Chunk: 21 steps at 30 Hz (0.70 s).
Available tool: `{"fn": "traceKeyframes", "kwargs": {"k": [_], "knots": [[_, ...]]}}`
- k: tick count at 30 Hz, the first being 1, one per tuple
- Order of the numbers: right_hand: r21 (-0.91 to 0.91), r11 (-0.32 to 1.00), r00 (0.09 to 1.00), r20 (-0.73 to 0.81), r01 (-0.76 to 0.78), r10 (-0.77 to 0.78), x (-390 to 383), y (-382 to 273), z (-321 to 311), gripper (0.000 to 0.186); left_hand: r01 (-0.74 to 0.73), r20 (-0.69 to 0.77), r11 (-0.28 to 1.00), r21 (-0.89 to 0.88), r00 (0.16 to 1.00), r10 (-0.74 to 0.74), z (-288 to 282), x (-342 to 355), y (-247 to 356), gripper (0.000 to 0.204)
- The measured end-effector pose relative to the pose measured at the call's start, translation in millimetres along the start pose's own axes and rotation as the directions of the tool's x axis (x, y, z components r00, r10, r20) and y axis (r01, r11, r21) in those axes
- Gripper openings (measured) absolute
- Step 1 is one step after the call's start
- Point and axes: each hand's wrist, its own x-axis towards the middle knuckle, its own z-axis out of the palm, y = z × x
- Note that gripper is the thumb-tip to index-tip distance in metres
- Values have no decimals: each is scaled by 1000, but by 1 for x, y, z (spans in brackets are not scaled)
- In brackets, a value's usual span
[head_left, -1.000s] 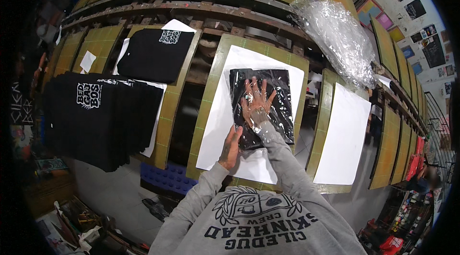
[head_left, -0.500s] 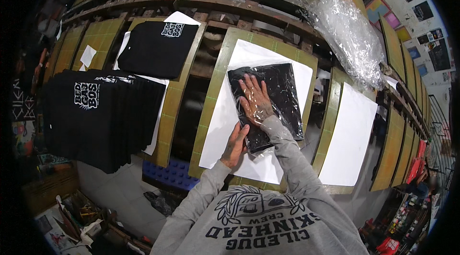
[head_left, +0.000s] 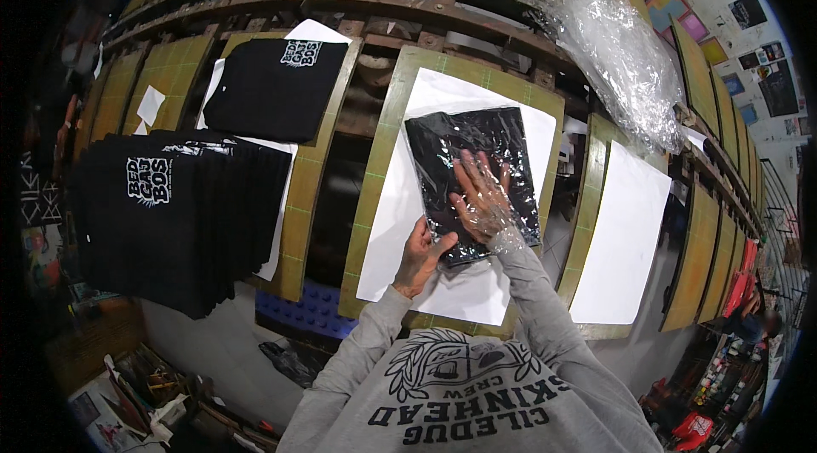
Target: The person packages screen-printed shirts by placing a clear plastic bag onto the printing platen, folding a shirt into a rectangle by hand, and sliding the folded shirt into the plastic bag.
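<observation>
A folded black T-shirt (head_left: pixel 438 151) lies inside a clear plastic bag (head_left: pixel 498 121), slightly tilted on a white sheet of paper (head_left: pixel 387 232) that covers a printing board. My right hand (head_left: pixel 483 202) reaches into the bag from its near end. Shiny film covers its wrist and fingers, which are spread flat on the shirt. My left hand (head_left: pixel 419 257) grips the bag's near left corner, thumb on top and the other fingers partly hidden beneath.
To the left stand a tall stack of folded black T-shirts (head_left: pixel 179 223) and a single folded one (head_left: pixel 268 95). A heap of clear plastic bags (head_left: pixel 608 61) lies at the far right. Another white sheet (head_left: pixel 621 240) covers the board to the right. Metal rails (head_left: pixel 408 6) run behind.
My right hand has slid toward me and to the right over the shirt, still spread flat. My left hand keeps to the near left corner, its thumb now further over the bag.
</observation>
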Motion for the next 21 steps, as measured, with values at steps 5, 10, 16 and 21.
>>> {"fn": "traceKeyframes", "kwargs": {"k": [5,10,16,21], "knots": [[-117,979,978,-145,-169,151,-3,21,-1,63,20,-20,998,-60,1000,-21,-9,-4,-21,75],[22,991,991,-7,131,-131,-21,-13,-6,58,86,8,994,-62,996,-85,-3,-2,0,72],[-78,997,988,-153,-4,-8,28,-19,4,73,71,51,997,-20,996,-70,-5,0,-10,79],[-153,988,1000,4,18,-18,48,-28,5,70,-8,22,998,63,1000,6,-12,-1,-11,83]]}}
